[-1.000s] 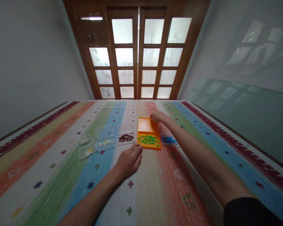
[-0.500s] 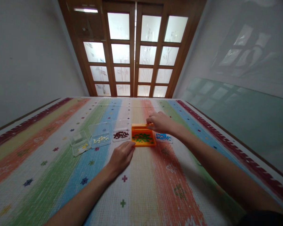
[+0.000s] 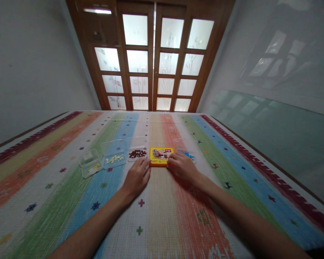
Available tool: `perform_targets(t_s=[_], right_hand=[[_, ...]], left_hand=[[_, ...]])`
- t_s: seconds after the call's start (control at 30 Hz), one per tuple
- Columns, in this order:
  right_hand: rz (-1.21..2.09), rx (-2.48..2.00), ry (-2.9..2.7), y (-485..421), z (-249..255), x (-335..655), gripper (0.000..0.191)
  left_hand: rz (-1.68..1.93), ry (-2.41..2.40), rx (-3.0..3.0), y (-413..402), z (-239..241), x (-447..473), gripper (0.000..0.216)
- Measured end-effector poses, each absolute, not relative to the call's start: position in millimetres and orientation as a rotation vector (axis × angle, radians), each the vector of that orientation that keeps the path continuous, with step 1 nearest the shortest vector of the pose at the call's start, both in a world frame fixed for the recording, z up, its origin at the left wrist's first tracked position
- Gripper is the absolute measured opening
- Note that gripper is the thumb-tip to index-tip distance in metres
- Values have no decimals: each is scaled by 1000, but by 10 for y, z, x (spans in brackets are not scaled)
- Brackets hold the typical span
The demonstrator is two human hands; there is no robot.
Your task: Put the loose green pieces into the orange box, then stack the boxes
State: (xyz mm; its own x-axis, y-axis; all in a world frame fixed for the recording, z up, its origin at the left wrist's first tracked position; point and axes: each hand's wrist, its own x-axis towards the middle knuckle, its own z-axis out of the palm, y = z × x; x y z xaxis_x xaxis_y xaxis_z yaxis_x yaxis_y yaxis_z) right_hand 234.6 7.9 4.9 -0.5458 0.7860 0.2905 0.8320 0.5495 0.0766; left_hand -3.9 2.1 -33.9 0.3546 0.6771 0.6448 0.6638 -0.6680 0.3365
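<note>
A small orange plastic box (image 3: 158, 166) lies at the middle of the table, its yellow printed lid (image 3: 160, 154) down over it. My left hand (image 3: 136, 176) grips the box's left front corner with its fingertips. At the right front corner, my right hand (image 3: 184, 166) has its fingers closed on the lid and box edge. The green pieces inside are hidden by the lid. Just left of the box are dark red-brown pieces (image 3: 137, 153) in a clear case. Blue pieces (image 3: 189, 155) in another clear case are partly hidden behind my right hand.
Farther left stand two open clear cases, one with pale cream pieces (image 3: 115, 158), the other with a few yellow pieces (image 3: 95, 167). A striped, patterned cloth (image 3: 162, 216) covers the table. Glass-paned wooden doors (image 3: 154, 57) are beyond the far edge, with walls on both sides.
The orange box's lid has swung down from open to closed, covering the green pieces. My right hand has come down and nearer with it. My left hand stays at the left corner.
</note>
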Motion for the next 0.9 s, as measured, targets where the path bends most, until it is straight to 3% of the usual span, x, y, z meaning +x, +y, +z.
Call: perform_targets(t_s=[0.57,0.9], right_hand=[[-365,-1469,-2540,149,3,2242,20],[-349,-1334,-2314,50,31,2569,25]], left_hand=[[1035,1281,2728,73,-450,-57,45],[1265,1214,2509,32,-360,-57,18]])
